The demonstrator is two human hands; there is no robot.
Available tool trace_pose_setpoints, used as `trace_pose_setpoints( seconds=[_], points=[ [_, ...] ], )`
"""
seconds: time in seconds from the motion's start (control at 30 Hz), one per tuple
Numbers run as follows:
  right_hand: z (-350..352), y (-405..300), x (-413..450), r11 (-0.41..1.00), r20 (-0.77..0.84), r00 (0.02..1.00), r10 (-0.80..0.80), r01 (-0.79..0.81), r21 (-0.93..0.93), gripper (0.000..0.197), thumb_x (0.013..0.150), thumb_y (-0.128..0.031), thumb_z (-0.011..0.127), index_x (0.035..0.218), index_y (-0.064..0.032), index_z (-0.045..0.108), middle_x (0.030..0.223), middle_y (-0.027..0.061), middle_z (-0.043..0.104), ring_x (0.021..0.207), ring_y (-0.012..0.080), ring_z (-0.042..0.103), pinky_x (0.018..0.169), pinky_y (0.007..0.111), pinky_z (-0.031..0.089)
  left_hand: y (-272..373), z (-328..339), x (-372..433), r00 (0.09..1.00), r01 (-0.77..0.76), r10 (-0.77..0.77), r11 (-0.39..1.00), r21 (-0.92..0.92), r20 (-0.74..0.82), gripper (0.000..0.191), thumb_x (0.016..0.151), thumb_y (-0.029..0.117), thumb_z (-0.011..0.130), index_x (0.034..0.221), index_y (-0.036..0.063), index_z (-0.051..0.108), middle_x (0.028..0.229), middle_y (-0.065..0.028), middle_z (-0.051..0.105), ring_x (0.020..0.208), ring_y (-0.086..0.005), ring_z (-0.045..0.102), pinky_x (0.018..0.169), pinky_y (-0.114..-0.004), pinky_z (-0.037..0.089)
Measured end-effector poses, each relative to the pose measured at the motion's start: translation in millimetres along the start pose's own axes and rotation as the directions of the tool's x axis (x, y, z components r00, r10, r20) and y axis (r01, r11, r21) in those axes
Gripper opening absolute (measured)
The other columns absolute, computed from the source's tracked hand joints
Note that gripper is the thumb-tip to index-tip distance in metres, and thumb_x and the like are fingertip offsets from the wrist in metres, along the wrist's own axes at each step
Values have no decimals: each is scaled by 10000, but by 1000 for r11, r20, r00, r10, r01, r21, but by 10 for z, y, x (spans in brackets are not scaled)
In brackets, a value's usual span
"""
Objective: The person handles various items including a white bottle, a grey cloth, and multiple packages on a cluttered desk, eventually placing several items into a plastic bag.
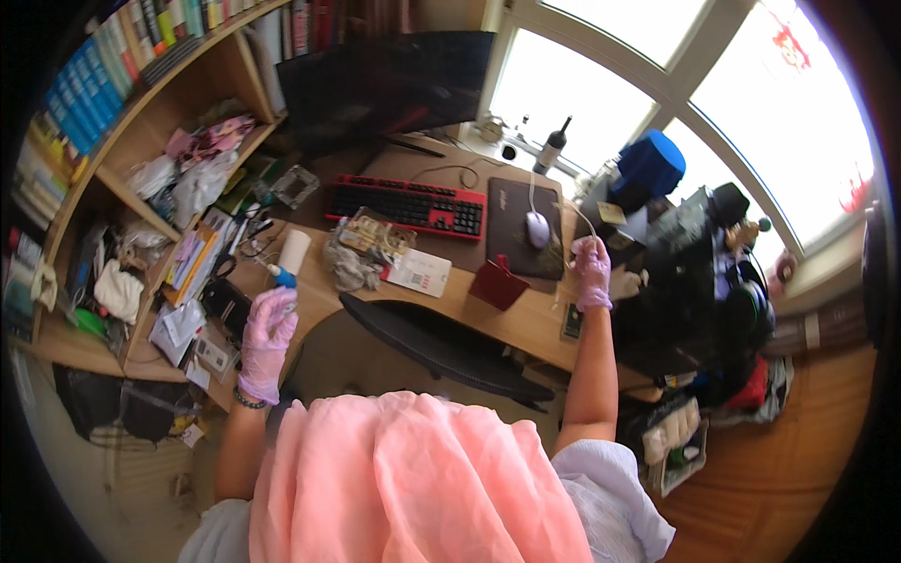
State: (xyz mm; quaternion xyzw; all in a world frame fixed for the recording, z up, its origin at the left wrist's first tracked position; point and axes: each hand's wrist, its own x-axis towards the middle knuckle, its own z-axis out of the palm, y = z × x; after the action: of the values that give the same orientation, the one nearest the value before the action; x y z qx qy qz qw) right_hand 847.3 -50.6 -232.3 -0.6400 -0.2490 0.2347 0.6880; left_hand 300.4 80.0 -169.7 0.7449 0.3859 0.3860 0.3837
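My left hand [266, 334], in a thin pink-purple glove, is raised at the left of the desk. A small bottle with a blue body [284, 276] and pale tip shows at its fingertips; whether the fingers grip it is unclear. Beside it stands a white cylinder [294, 252]. My right hand [593, 271], gloved alike, has its fingers closed on a thin whitish cable [586, 217] over the desk's right part. Left of that hand, a white computer mouse [538, 229] rests on a dark mouse pad [505, 211]. A red and black keyboard [408, 205] lies farther left.
A black chair back [436, 348] stands against the desk's front edge. On the desk are a dark red folded item [498, 283], a printed card [420, 273] and a monitor [387, 88]. Cluttered shelves [156, 204] fill the left; a wine bottle [551, 146] stands by the window.
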Motion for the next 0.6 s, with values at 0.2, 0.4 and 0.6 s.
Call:
trace_pose_setpoints(
  seconds=[0.2, 0.4, 0.6],
  points=[
    [-36, 502, 583, 975, 29, 987, 160, -163, 152, 335, 996, -348, 519, 1260, -144, 561, 936, -8, 624, 753, 118, 560, 642, 324, 466, -655, -365, -711, 915, 275, -245, 960, 51, -320, 215, 879, 49, 670, 1087, 87, 633, 1105, -50, 608, 982, -174, 617, 843, -301, 523],
    [-420, 1534, 874, 891, 45, 891, 452, -450, -54, 228, 941, -387, 554, 987, -164, 551, 786, -15, 498, 616, 125, 453, 568, 351, 419, -919, -348, -1016, 843, 346, -331, 937, -44, -423, 180, 889, 76, 681, 1065, 79, 643, 1049, -42, 612, 959, -167, 629, 848, -310, 533],
    [-496, 2079, 853, 464, -427, 868, 254, -497, -733, 576, 938, -463, 560, 1274, 2, 512, 1170, 236, 628, 1030, 373, 623, 889, 487, 490, -1068, -462, -970, 806, 443, -416, 896, -38, -421, 182, 874, 50, 695, 1046, 71, 640, 1020, -52, 605, 926, -163, 636, 834, -291, 538]
  ],
)
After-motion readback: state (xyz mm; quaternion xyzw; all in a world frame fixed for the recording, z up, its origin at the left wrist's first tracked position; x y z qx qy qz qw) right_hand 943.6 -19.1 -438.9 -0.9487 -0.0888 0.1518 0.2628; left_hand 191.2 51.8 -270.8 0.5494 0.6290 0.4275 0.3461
